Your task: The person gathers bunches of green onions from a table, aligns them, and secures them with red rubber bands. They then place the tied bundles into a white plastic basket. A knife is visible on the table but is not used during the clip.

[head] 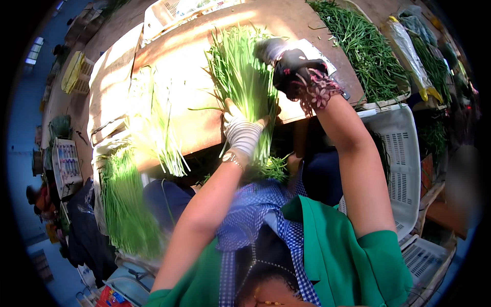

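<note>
A thick bunch of long green stalks (245, 80), which look like garlic chives, lies on a brown work board (191, 130). Its pale cut ends hang past the board's near edge. My left hand (241, 132), in a whitish ridged glove with the fingertips bare, is wrapped around the bunch near those ends. Beside the leafy upper part is my right hand (270, 50), gloved and blurred by motion, below a dark floral lace cuff; its finger position is unclear. Further left, a smaller loose heap of stalks (157, 130) rests on the board in strong sunlight.
Left of my legs stands a crate full of upright stalks (130, 215). Tangled green leaves (364, 50) fill a crate at the board's right. A white flat piece (316, 55) lies by my right wrist. An off-white slotted crate (402, 165) stands below on the right.
</note>
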Tool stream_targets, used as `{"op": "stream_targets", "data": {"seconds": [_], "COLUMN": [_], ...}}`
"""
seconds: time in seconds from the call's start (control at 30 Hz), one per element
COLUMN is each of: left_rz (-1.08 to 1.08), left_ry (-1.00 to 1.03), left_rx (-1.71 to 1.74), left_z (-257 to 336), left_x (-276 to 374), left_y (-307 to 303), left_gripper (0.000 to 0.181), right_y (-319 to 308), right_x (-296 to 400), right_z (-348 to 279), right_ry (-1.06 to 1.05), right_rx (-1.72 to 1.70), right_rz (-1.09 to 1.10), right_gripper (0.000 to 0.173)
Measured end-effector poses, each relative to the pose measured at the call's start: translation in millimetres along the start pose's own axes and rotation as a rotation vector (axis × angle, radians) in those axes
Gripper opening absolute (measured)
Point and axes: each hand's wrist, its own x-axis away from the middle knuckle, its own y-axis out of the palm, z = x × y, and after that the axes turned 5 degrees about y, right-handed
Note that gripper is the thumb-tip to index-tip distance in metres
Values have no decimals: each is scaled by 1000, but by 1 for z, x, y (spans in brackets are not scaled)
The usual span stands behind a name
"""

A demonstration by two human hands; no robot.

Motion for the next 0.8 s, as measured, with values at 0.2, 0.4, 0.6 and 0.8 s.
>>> {"op": "stream_targets", "data": {"seconds": [0.2, 0.4, 0.6, 0.8], "left_rz": [45, 10, 20, -2], "left_ry": [24, -33, -46, -6], "left_rx": [-26, 61, 25, 6], "left_z": [-9, -8, -12, -6], "left_x": [-3, 5, 3, 2], "left_y": [7, -3, -3, -3], "left_gripper": [123, 121, 121, 122], "right_y": [-89, -68, 28, 54], "right_x": [7, 25, 61, 56], "right_z": [-34, 29, -59, -36], "right_ry": [666, 509, 582, 551], "right_rx": [-221, 313, 115, -209], "right_rz": [386, 483, 208, 286], "right_gripper": [33, 55, 58, 39]}}
